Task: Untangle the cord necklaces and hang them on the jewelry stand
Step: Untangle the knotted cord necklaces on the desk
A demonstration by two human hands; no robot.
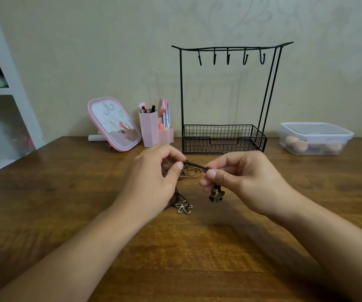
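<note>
Desk [67,203]: brown wood, slight sheen. Jewelry stand [223,136]: matt black metal wire. Box [316,136]: clear plastic. Necklaces [192,171]: cord.

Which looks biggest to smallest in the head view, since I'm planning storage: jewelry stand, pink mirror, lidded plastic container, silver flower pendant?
1. jewelry stand, clearly largest.
2. pink mirror and lidded plastic container: alike in apparent size, so unranked.
3. silver flower pendant, smallest, though nearest the camera.

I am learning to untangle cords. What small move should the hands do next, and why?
Probably the right hand should draw the dark cord gently away from the left hand. Both pinch it taut, tan loops remain bunched beneath, and the stand's hooks are empty.
</note>
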